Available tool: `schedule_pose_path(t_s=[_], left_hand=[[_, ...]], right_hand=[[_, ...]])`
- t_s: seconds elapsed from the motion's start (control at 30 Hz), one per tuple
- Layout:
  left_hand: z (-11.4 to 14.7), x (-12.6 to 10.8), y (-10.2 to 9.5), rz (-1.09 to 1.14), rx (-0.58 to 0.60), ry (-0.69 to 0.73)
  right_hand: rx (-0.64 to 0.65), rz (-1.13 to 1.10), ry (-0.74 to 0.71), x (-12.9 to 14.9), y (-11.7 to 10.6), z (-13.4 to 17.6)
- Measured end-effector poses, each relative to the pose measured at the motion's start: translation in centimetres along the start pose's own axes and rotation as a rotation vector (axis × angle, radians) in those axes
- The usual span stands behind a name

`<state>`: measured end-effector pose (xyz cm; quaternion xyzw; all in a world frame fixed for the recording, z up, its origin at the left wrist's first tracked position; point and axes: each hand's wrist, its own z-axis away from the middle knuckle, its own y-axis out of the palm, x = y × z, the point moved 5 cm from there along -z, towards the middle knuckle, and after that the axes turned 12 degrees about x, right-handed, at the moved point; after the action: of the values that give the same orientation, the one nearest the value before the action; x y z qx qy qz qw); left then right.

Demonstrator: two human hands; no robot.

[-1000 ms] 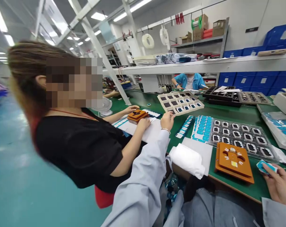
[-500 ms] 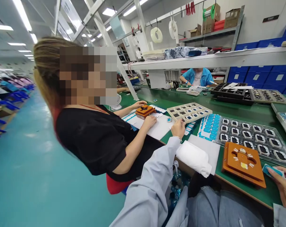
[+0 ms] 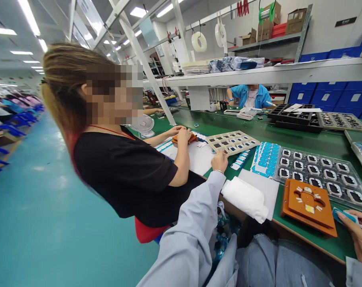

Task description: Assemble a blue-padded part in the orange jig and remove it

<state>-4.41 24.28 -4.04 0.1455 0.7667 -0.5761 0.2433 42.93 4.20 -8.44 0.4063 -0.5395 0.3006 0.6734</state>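
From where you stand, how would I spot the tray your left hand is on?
Find the long green workbench and the co-worker in the black top sitting at it. Just past that person's white mat lies a beige tray, its near corner under my left hand. Unlike the clear tray and the black trays, it is opaque beige with square pockets.

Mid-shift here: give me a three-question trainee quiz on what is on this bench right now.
1. True or false: the left hand rests at the near edge of the beige tray.
2. What does the right hand hold? A) a small blue part B) a tape roll C) a black tray
3. Which thing lies between the white cloth and the right hand?

Key: 1 true; 2 A; 3 the orange fixture.
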Motion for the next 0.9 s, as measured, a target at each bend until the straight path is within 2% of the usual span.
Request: schedule_pose_path(t_s=[0.3, 0.53, 0.73, 0.9], left_hand=[[-2.8, 1.7, -1.0, -0.064, 0.15, 0.141], [-5.2, 3.7, -1.8, -0.164, 0.275, 0.167], [-4.5, 5.4, -2.2, -0.226, 0.232, 0.164], [-3.7, 7.1, -4.1, -0.267, 0.187, 0.102]], right_hand=[[-0.001, 0.094, 0.02, 0.0, 0.0, 0.0], [0.028, 0.095, 0.095, 0.2, 0.5, 0.5], [0.025, 0.101, 0.104, -0.5, 0.1, 0.1], [0.024, 0.099, 0.087, -0.2, 0.3, 0.3]])
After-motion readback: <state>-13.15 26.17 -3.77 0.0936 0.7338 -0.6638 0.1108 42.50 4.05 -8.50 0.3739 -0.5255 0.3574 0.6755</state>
